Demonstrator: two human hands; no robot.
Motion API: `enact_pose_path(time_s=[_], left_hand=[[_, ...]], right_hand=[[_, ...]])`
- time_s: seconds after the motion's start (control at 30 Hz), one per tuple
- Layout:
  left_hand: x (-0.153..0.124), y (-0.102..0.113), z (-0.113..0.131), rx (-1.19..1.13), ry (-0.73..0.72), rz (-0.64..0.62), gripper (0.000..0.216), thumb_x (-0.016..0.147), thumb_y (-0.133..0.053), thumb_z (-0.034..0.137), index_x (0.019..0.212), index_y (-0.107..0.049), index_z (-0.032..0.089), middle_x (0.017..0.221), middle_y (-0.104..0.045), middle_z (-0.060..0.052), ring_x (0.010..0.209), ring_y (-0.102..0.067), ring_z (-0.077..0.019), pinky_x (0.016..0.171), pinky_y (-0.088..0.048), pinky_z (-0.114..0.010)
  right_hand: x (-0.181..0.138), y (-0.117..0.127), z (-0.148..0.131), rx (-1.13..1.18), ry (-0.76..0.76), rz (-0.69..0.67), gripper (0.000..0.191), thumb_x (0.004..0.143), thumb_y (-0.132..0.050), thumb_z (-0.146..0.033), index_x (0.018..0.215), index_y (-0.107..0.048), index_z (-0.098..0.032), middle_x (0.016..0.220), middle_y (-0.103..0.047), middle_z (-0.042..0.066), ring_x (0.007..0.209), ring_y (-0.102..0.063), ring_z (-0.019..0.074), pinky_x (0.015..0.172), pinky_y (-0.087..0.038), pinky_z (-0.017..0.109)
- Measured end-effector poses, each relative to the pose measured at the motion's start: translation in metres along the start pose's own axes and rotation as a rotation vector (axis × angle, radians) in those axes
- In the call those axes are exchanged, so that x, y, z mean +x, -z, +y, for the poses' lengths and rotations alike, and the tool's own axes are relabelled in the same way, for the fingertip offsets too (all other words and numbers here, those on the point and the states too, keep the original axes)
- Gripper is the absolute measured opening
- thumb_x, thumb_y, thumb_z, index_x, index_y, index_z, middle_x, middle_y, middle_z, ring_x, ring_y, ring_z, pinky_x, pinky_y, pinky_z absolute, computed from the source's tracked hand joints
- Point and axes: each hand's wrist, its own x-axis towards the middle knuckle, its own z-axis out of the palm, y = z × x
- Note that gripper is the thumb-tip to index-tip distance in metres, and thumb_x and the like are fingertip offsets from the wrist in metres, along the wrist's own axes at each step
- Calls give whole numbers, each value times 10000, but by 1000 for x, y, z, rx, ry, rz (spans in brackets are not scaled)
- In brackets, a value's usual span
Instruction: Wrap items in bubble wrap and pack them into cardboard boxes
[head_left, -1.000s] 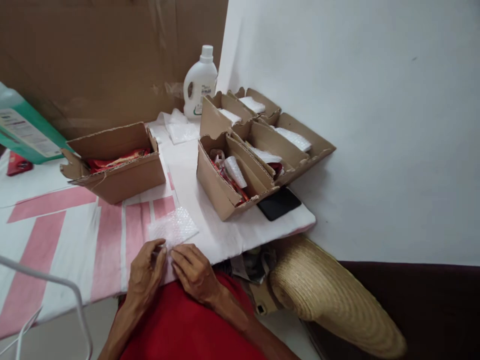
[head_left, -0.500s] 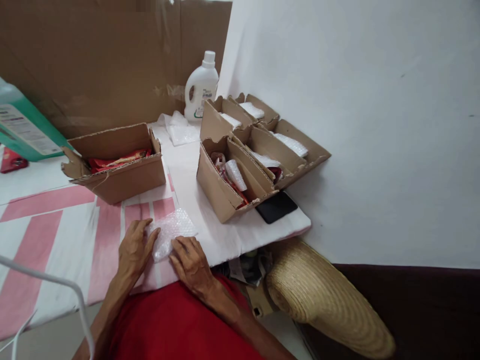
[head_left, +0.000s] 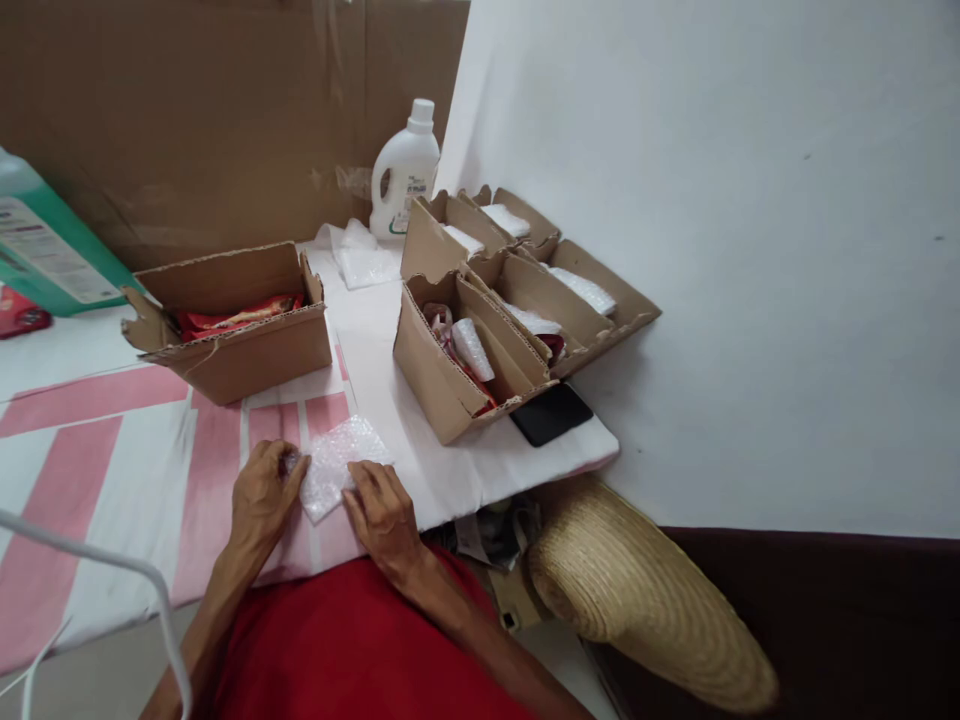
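Note:
A piece of clear bubble wrap (head_left: pixel 341 462) lies near the front edge of the pink-and-white table cloth (head_left: pixel 150 470). My left hand (head_left: pixel 260 495) curls its fingers round the wrap's left edge, where a small dark thing shows between fingers and wrap. My right hand (head_left: pixel 381 515) presses its fingers on the wrap's right lower edge. Beyond the wrap stands an open cardboard box (head_left: pixel 232 330) with red packets inside. To the right sit several open boxes (head_left: pixel 450 370) that hold wrapped bundles and red packets.
A black phone (head_left: pixel 551 413) lies by the nearest right box at the table's corner. A white jug (head_left: pixel 405 175) and loose bubble wrap (head_left: pixel 360 258) stand at the back. A green box (head_left: pixel 45 250) is at far left, a straw hat (head_left: pixel 645 590) below the table, a white wire frame (head_left: pixel 112 570) at lower left.
Both hands moved forward onto the bubble wrap. The flat sheet is now folded and bunched between them, with my left fingers closed on its left edge.

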Motion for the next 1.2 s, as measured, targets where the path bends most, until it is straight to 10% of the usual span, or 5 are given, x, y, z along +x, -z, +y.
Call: enact_pose_path(time_s=[0.43, 0.67, 0.77, 0.97, 1.2], left_hand=[[-9, 12, 14, -498, 347, -104, 525, 637, -721, 573, 976, -563, 204, 747, -573, 42, 563, -539, -126, 525, -442, -270], [-31, 14, 18, -694, 423, -82, 569, 737, -694, 631, 1076, -547, 199, 797, -604, 20, 668, -603, -132, 626, -515, -272], [-40, 10, 17, -511, 256, 63, 437, 830, -659, 562, 1083, -602, 210, 918, -653, -21, 736, -622, -147, 679, -534, -294], [-48, -21, 8, 72, -569, 77, 399, 967, -531, 272, 1362, -573, 233, 1377, -621, -120, 1284, -582, -253, 1047, -478, -404], [-49, -52, -7, 449, -682, -11, 641, 973, -530, 407, 1562, -359, 222, 1623, -378, -131, 1518, -313, -319, 1199, -274, -482]], right_hand=[[-4, 22, -2, 23, 156, -223, 388, 915, -697, -441, 1154, -620, -146, 1186, -670, 149, 1034, -566, 290, 834, -477, 419], [-3, 14, 2, 334, -145, -18, 157, 981, -477, -156, 934, -623, -190, 904, -644, 59, 872, -575, 205, 797, -474, 331], [8, 19, 8, 350, -290, -21, 168, 960, -532, -189, 795, -558, -208, 825, -573, 24, 792, -562, 181, 723, -460, 289], [29, 21, 12, 197, -370, -183, 207, 922, -582, -152, 738, -513, -214, 784, -552, 0, 749, -548, 164, 727, -450, 268], [25, 22, 5, -54, -323, -45, 307, 959, -516, -177, 1255, -582, -125, 1217, -628, 163, 1094, -602, 263, 920, -512, 382]])
